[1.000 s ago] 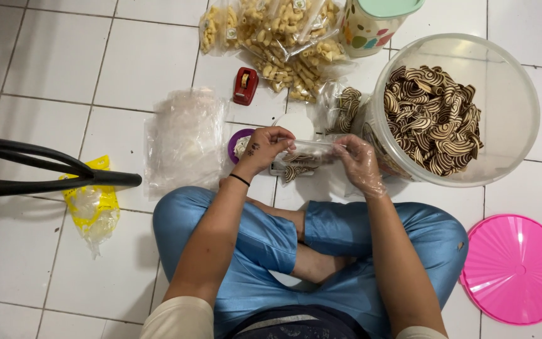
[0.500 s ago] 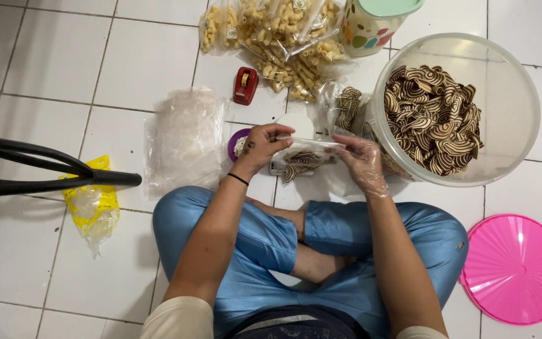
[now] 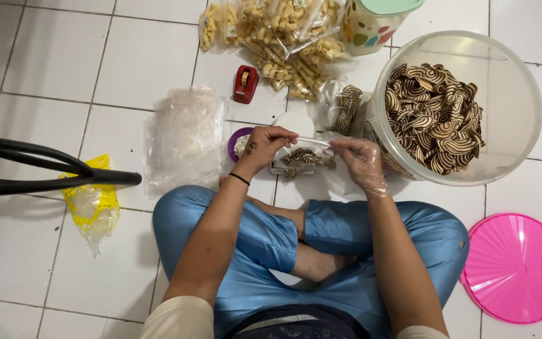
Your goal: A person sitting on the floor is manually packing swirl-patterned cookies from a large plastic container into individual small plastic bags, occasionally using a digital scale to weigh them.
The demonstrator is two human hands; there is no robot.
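Both hands hold a small clear bag (image 3: 305,157) of striped brown crisps just left of the big tub (image 3: 509,94). The left hand (image 3: 265,145) pinches the bag's top at its left end; the right hand (image 3: 362,160), in a thin plastic glove, pinches the right end. A second ago the bag was bunched between hands set close together; now they have drawn apart and the bag's mouth is pulled out flat and straight. The tub has stayed put. Left of the tub, beyond the bag, lie a purple roll (image 3: 236,143) and a stack of empty bags (image 3: 183,138); the pink lid (image 3: 517,269) lies below the tub.
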